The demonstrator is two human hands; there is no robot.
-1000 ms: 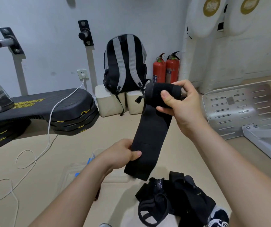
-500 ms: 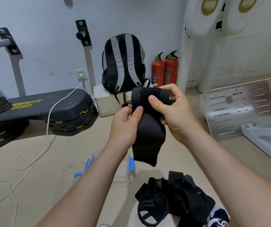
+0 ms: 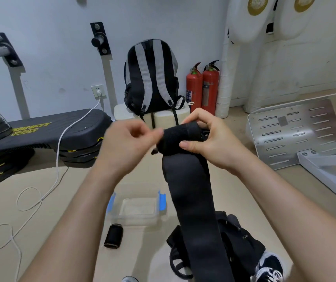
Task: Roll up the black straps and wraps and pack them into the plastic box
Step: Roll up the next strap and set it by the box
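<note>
My right hand grips the rolled top of a long black wrap, whose loose tail hangs down in front of me. My left hand is blurred, with fingers curled at the roll's left end, pinching its edge. Below on the floor stands the clear plastic box with blue clips. A small rolled black wrap lies just in front of the box. A pile of black straps lies on the floor at the lower right, partly hidden by the hanging tail.
A black and grey backpack sits on white blocks by the wall, beside two red fire extinguishers. A black bench with a white cable lies to the left. A metal plate is at right. My shoe shows bottom right.
My left hand rose from the wrap's hanging part to the left end of the roll. The loose tail now hangs longer, and the camera tilted so the box and small roll show.
</note>
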